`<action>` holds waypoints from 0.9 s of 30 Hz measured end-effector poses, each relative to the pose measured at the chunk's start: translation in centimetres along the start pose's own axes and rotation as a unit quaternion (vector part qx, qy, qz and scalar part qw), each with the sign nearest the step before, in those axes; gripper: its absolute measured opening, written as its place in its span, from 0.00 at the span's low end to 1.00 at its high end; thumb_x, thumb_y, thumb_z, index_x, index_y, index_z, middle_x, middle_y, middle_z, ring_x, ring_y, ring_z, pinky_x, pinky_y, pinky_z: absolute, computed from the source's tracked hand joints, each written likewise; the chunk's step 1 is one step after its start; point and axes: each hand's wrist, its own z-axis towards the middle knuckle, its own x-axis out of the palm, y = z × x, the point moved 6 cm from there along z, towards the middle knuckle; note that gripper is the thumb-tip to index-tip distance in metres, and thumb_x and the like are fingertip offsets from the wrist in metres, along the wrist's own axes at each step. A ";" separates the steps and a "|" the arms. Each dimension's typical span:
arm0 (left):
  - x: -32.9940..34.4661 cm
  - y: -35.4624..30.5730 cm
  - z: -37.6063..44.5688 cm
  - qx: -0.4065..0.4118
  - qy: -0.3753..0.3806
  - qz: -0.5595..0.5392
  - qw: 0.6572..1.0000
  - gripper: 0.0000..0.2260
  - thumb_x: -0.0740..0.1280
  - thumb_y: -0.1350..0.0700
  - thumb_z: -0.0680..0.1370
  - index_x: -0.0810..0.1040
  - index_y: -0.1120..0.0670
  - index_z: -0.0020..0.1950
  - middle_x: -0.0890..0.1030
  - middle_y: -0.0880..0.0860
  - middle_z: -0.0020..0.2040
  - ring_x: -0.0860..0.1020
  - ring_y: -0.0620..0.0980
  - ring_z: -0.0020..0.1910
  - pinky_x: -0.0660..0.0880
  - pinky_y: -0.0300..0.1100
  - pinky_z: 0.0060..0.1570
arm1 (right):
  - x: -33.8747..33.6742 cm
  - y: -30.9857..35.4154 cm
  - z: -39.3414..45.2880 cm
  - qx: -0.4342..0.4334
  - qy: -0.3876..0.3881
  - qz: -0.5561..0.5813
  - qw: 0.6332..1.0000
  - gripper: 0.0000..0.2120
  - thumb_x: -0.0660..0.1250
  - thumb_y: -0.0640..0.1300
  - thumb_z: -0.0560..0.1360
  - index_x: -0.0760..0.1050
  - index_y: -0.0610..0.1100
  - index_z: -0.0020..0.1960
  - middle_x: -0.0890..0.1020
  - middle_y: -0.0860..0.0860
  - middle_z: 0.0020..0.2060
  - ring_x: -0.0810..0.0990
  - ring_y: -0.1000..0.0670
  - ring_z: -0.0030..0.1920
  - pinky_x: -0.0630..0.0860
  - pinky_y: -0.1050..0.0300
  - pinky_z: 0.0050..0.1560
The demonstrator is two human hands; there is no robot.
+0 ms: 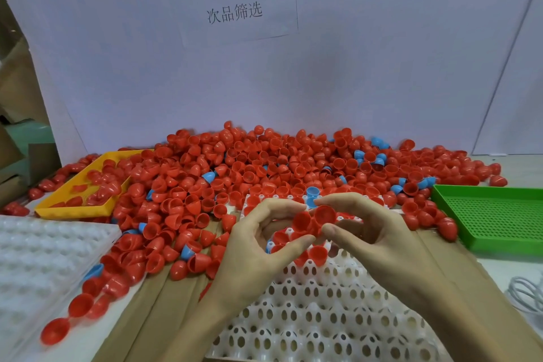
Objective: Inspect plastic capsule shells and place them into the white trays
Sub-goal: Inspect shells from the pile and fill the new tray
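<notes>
A big heap of red capsule shells [264,161], with a few blue ones mixed in, covers the back of the bench. In front lies a white perforated tray [317,314] holding several red shells and a blue one [312,195] at its far end. My left hand [258,247] and my right hand [376,232] meet above the tray. Each pinches a red shell between thumb and fingers: the left shell [301,222] and the right shell [324,214] touch side by side, the right one's open mouth facing me.
A yellow tray [73,203] with red shells sits at the left, a second white tray [38,258] in front of it. A green perforated tray [496,217] lies at the right, a white cable [526,294] below it. White board with a paper sign stands behind.
</notes>
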 end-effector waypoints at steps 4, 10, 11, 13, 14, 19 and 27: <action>-0.2 -0.4 -0.2 0.023 -0.020 -0.006 1.000 0.18 0.80 0.61 0.75 0.82 0.48 0.62 0.84 0.50 0.60 0.83 0.53 0.63 0.78 0.39 0.63 | 0.2 0.3 -0.1 0.002 0.000 0.033 0.999 0.15 0.72 0.36 0.78 0.81 0.43 0.64 0.87 0.47 0.54 0.89 0.44 0.49 0.84 0.57 0.45; -0.3 -0.9 -0.2 0.045 -0.028 0.018 0.998 0.20 0.80 0.60 0.74 0.82 0.46 0.63 0.84 0.48 0.60 0.83 0.52 0.63 0.78 0.36 0.61 | 0.2 0.3 -0.1 0.013 -0.005 0.040 0.999 0.14 0.72 0.40 0.78 0.82 0.43 0.63 0.87 0.46 0.53 0.89 0.45 0.49 0.84 0.58 0.47; -0.4 -0.9 -0.3 0.046 -0.027 0.025 0.998 0.20 0.81 0.60 0.74 0.82 0.45 0.63 0.84 0.48 0.60 0.82 0.51 0.62 0.78 0.35 0.60 | 0.2 0.3 -0.1 0.016 -0.004 0.040 0.999 0.14 0.71 0.40 0.78 0.82 0.43 0.63 0.88 0.46 0.52 0.89 0.46 0.49 0.84 0.58 0.48; -0.4 -0.9 -0.3 0.046 -0.026 0.032 0.998 0.20 0.81 0.59 0.74 0.82 0.45 0.63 0.84 0.47 0.59 0.82 0.49 0.62 0.77 0.34 0.60 | 0.2 0.2 -0.1 0.018 -0.003 0.035 0.999 0.14 0.71 0.41 0.78 0.82 0.43 0.63 0.88 0.46 0.53 0.88 0.46 0.49 0.84 0.58 0.48; -0.3 -0.9 -0.4 0.043 -0.027 0.031 0.998 0.20 0.80 0.59 0.74 0.82 0.45 0.63 0.84 0.47 0.59 0.82 0.49 0.62 0.77 0.34 0.59 | 0.2 0.1 -0.1 0.019 -0.003 0.032 0.999 0.14 0.71 0.42 0.78 0.82 0.43 0.63 0.88 0.46 0.53 0.88 0.46 0.50 0.84 0.58 0.48; 0.0 -0.5 -0.3 0.015 -0.012 0.000 1.000 0.16 0.78 0.60 0.76 0.82 0.49 0.62 0.86 0.52 0.56 0.85 0.56 0.58 0.81 0.41 0.57 | 0.1 -0.2 0.0 0.017 -0.007 0.016 1.000 0.14 0.73 0.44 0.77 0.83 0.46 0.62 0.87 0.47 0.52 0.88 0.44 0.50 0.83 0.57 0.48; 0.0 1.1 -0.1 -0.082 -0.019 -0.053 0.995 0.06 0.77 0.54 0.76 0.86 0.52 0.51 0.88 0.53 0.48 0.87 0.50 0.49 0.80 0.35 0.52 | 0.2 -1.3 0.2 0.032 -0.022 -0.013 0.999 0.14 0.71 0.47 0.79 0.82 0.49 0.64 0.87 0.46 0.47 0.88 0.44 0.43 0.83 0.57 0.43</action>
